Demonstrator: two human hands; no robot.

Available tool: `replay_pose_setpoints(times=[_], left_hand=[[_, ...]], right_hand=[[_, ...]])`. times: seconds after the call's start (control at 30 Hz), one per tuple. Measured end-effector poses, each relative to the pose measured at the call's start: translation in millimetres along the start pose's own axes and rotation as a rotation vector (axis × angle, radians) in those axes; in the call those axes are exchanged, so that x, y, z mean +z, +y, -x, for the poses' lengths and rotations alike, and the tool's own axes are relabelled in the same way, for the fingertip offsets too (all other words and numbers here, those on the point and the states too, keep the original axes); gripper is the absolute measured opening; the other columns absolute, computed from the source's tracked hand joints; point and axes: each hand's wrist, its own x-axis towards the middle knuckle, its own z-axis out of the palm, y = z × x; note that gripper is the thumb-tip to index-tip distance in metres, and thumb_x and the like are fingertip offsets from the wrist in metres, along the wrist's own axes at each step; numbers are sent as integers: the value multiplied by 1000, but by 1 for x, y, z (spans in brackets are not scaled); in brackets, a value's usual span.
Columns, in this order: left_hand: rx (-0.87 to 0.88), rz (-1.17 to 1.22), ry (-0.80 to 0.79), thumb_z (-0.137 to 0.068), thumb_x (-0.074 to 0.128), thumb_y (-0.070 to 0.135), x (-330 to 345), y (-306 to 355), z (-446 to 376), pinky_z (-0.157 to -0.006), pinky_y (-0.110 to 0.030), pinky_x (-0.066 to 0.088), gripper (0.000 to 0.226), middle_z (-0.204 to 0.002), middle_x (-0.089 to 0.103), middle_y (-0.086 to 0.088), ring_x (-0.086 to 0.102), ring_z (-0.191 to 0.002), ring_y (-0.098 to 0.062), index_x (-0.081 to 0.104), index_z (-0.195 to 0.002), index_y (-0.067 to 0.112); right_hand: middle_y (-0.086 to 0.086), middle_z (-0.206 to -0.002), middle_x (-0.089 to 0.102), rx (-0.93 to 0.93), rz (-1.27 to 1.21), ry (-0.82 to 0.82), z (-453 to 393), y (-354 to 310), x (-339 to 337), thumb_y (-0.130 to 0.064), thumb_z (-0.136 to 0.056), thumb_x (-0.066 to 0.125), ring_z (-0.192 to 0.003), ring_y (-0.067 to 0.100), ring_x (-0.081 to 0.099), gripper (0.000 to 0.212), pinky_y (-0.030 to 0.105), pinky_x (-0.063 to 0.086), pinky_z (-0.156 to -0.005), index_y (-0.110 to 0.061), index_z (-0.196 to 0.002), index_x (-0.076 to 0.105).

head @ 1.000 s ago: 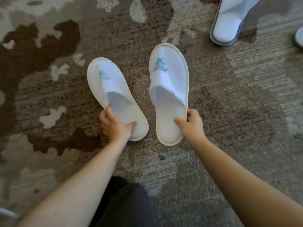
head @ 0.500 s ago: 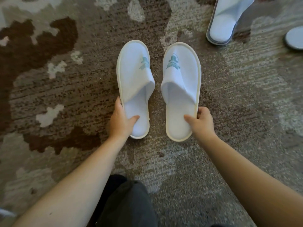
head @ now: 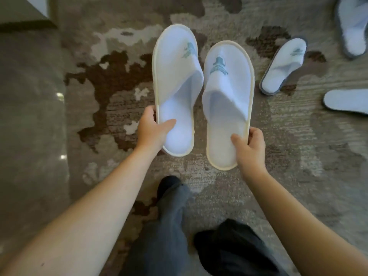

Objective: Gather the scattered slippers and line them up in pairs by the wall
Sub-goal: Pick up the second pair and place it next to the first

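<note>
Two white slippers with cream trim and a teal logo are held up above the patterned carpet, side by side, toes pointing away. My left hand [head: 153,130] grips the heel of the left slipper [head: 175,76], thumb inside the footbed. My right hand [head: 249,146] grips the heel of the right slipper [head: 227,86] the same way. A smaller grey-trimmed white slipper [head: 282,66] lies on the carpet to the right. Another grey-trimmed slipper [head: 354,24] sits at the top right corner. A third slipper [head: 346,100] lies cut off by the right edge.
A smooth, shiny floor strip [head: 29,126] borders the carpet on the left. A pale wall or furniture base [head: 23,8] shows at the top left corner. My legs in dark trousers [head: 169,236] are at the bottom centre.
Both slippers have been lifted off the carpet and brought closer to the camera. The view has shifted, showing the floor strip on the left and more slippers on the right.
</note>
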Motion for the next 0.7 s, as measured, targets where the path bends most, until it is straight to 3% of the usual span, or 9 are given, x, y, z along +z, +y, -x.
replay_pose_setpoints(times=[0.23,0.33,0.4,0.53,0.7], left_hand=[[-12,96,112,-74,65,9,-184,173,83,-54,-25,39,28,-75,49,9,49,-67,-6,43,-89,16],[13,159,183,-73,66,7,-247,219,111,-54,-23,39,27,-73,51,10,49,-65,-4,45,-76,25],[15,206,239,-72,66,7,-281,238,125,-55,-23,41,32,-74,52,10,50,-66,-5,44,-73,29],[-40,297,396,-70,67,6,-335,252,148,-58,-29,42,30,-78,55,4,54,-72,-16,48,-90,17],[-106,432,600,-71,67,8,-395,253,161,-64,-32,44,30,-91,59,-6,56,-81,-24,49,-94,14]], right_hand=[[-5,-83,48,-67,15,-140,138,-230,14,-12,-85,51,-75,12,49,15,26,43,-60,-18,-93,41],[-3,-83,50,-113,-2,-187,180,-300,28,-12,-83,53,-74,12,50,16,25,42,-59,-25,-84,42],[-2,-84,51,-156,0,-222,199,-336,40,-13,-83,53,-74,12,50,15,25,42,-58,-23,-86,43],[-2,-84,52,-223,36,-303,224,-390,72,-14,-84,53,-74,12,52,14,25,42,-57,-18,-93,44],[-7,-83,52,-328,122,-479,237,-443,132,-16,-84,53,-75,9,52,17,24,41,-54,-21,-96,42]])
